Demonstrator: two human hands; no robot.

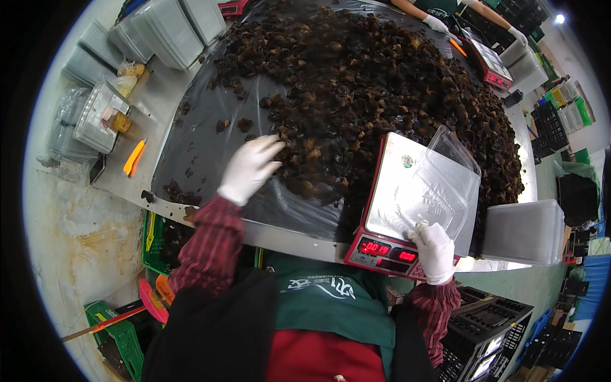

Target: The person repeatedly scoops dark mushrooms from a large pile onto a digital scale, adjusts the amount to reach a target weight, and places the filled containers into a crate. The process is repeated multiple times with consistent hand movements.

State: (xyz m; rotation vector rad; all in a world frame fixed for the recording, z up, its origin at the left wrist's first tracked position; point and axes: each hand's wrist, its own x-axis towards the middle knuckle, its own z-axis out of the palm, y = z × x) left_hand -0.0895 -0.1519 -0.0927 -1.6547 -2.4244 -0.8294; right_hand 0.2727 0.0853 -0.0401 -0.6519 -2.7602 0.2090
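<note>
My left hand (250, 169), in a white glove, is over the near-left edge of a heap of dried black fungus (343, 86). Its fingers are spread a little and I see nothing in them. In a white glove too, my right hand (433, 253) grips the near edge of a clear plastic container (429, 191). That container lies tilted over the steel pan of a red digital scale (377, 210), with its far end past the pan. Red digits glow on the scale's front panel, just left of my right hand.
Stacked clear plastic boxes (522, 231) stand right of the scale, others (162, 36) at back left. An orange utility knife (134, 157) and a jar (117, 119) lie on the left ledge. Across the table a gloved co-worker (437, 24) is beside another scale (496, 79). Green crates (114, 334) sit below left.
</note>
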